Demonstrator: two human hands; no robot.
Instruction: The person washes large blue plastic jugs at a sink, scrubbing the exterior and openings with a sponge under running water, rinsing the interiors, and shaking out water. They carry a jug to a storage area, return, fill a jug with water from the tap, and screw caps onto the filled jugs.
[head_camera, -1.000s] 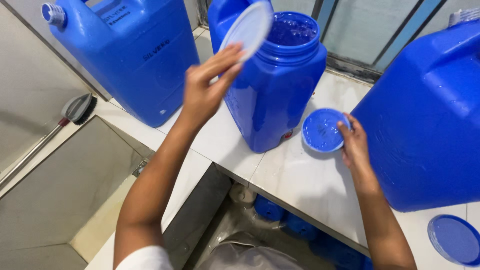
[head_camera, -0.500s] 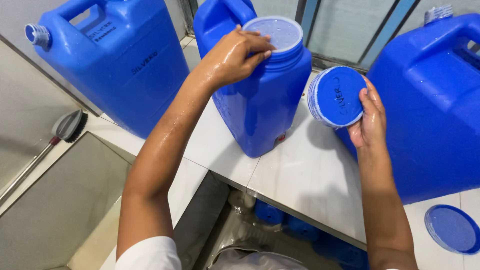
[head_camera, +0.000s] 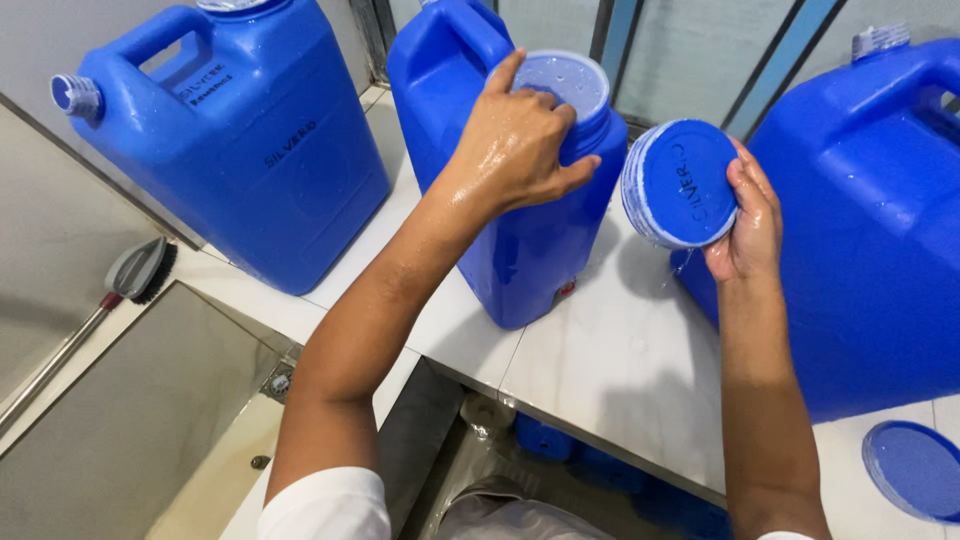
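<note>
Blue screw cap (head_camera: 682, 183) raised higher, gripped in right hand (head_camera: 745, 225); left hand (head_camera: 515, 145) still pressing inner seal (head_camera: 565, 80) into jug mouth.

Single head view, looking steeply down, close over tiled counter (head_camera: 620, 350).

Middle jerrycan (head_camera: 520, 240): glossy blue plastic, wet; screw cap (head_camera: 683, 183) same plastic, ribbed rim; inner seal (head_camera: 566, 78) pale translucent plastic; counter (head_camera: 620, 350) smooth polished tile

Blue jerrycans (head_camera: 545, 200), blue screw cap (head_camera: 685, 183), pale translucent inner lid (head_camera: 565, 80), white ledge (head_camera: 620, 350)
</note>
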